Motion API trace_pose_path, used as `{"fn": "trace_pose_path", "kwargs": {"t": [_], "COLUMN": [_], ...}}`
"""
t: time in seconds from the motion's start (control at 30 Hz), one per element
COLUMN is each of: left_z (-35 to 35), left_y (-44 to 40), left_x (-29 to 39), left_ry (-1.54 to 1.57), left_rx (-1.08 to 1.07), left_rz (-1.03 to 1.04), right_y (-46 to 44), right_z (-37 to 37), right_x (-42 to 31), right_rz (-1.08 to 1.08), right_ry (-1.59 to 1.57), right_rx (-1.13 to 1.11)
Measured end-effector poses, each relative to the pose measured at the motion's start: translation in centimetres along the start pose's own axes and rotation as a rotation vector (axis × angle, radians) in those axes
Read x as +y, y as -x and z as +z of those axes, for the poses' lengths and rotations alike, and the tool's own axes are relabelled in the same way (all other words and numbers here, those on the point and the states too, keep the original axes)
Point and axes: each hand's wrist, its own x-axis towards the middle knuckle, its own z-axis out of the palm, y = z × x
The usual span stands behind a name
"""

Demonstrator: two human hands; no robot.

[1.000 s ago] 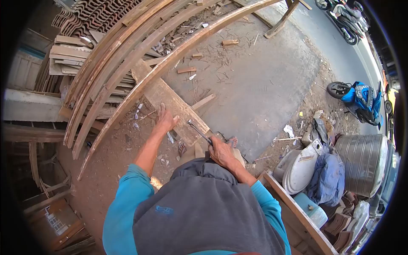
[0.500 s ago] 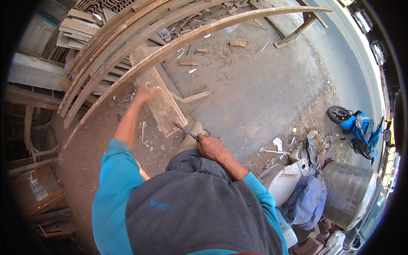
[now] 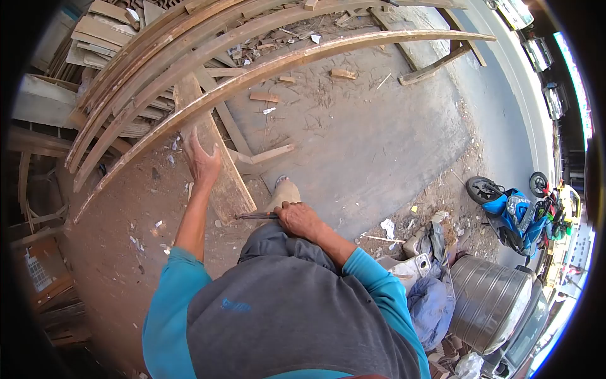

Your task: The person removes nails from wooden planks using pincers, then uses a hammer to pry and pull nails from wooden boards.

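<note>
A flat wooden board (image 3: 224,183) slants down toward me, its near end close to my leg and its far part passing under a long curved timber (image 3: 278,62). My left hand (image 3: 204,165) lies against the board's left side, fingers stretched out and thumb apart over its face. In my right hand (image 3: 299,220) is a dark metal tool like a pair of pincers (image 3: 257,216). Its tip points left, by the near end of the board. My fingers are closed around its handles.
Several curved timbers (image 3: 145,82) arch across the upper left, near stacked wood pieces (image 3: 101,28). Wood scraps (image 3: 264,97) litter the ground. To the right are a blue motorcycle (image 3: 514,211), a ribbed metal drum (image 3: 489,300) and a blue cloth bundle (image 3: 429,309).
My left hand has loosened from its curled hold on the board, its fingers now extended. The pincers have swung to lie nearly level, and my right hand has shifted slightly left. The view has shifted.
</note>
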Motion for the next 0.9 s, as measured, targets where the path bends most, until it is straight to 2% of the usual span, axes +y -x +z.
{"fn": "trace_pose_path", "kwargs": {"t": [0.03, 0.17, 0.23, 0.33, 0.37, 0.43, 0.47, 0.57, 0.63, 0.7, 0.73, 0.9], "left_z": [0.3, 1.9, 2.4, 1.0, 0.7, 0.3, 0.3, 2.0, 4.5, 7.9, 9.3, 16.8], "left_y": [-0.2, 1.5, 2.4, 0.5, -0.4, -3.0, -4.3, -7.9, -9.9, -12.3, -13.5, -19.0], "left_x": [-0.1, -2.6, -4.6, -4.9, -4.4, -3.2, -2.3, 2.2, 5.9, 9.4, 11.5, 21.1], "left_ry": [-0.010, -0.042, -0.127, -0.041, -0.039, 0.053, 0.051, 0.141, 0.171, 0.168, 0.169, 0.076], "left_rx": [0.068, 0.092, -0.255, -0.339, -0.344, -0.449, -0.452, -0.398, -0.244, -0.237, -0.258, -0.254], "left_rz": [0.014, 0.015, 0.003, -0.051, -0.055, -0.257, -0.256, -0.149, 0.149, 0.345, 0.390, 0.542], "right_y": [-0.9, -3.3, -4.2, -6.2, -7.0, -7.9, -8.2, -7.8, -6.4, -5.1, -4.4, 2.4], "right_z": [-0.9, -5.6, -6.7, -6.5, -5.4, -3.5, -2.7, -3.9, -4.6, -3.3, -3.1, -5.2], "right_x": [0.4, 0.4, 0.4, 0.9, 1.5, 3.4, 4.4, 5.7, 7.4, 10.0, 11.5, 18.3], "right_rz": [-0.006, -0.184, -0.258, -0.357, -0.300, -0.244, -0.167, -0.011, 0.064, 0.195, 0.202, 0.498], "right_ry": [0.005, -0.057, -0.101, -0.133, -0.075, -0.020, -0.018, -0.088, -0.154, -0.150, -0.164, -0.182], "right_rx": [-0.015, 0.003, 0.037, 0.123, 0.056, -0.011, -0.062, -0.117, -0.131, -0.043, -0.036, -0.039]}}
